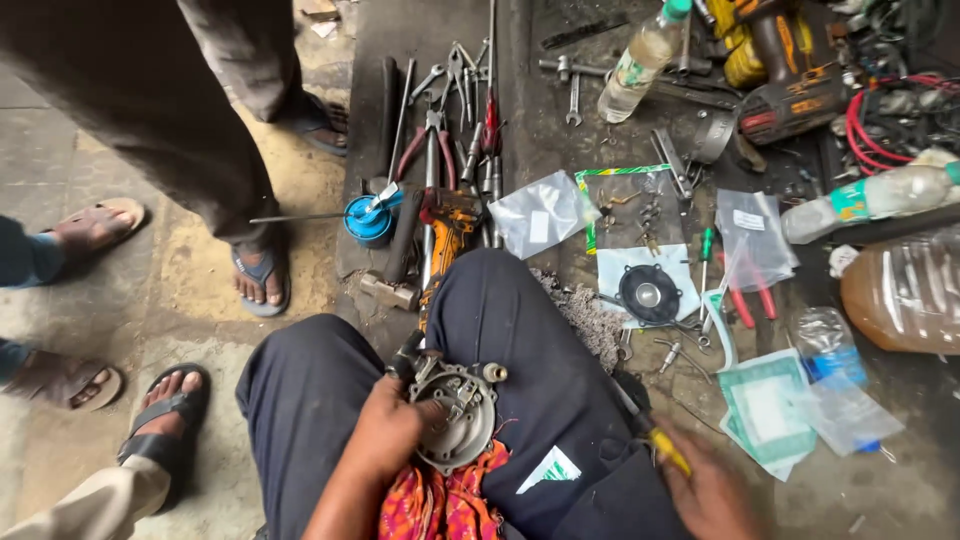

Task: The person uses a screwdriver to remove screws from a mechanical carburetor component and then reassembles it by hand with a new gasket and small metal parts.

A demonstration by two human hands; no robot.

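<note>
On the person's lap, the left hand (385, 435) wraps its grip around a round metal part (455, 415), holding it flat on the knee. To the right, the blurry right hand (705, 490) pinches a yellow-handled screwdriver (655, 445), whose tip points up-left toward that part.

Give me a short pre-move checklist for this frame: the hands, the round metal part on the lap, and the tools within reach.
1. Left hand steadies the round metal part: ok.
2. Part supported on the lap over the orange cloth: ok.
3. Right hand grips the yellow-handled screwdriver: cannot tell, motion blur.
4. Black round diaphragm laid out on its white sheet: ok.
5. Loose small screws on the floor kept together: not ok, scattered.
6. Bystanders' sandalled feet apart from the tools: ok.
</note>
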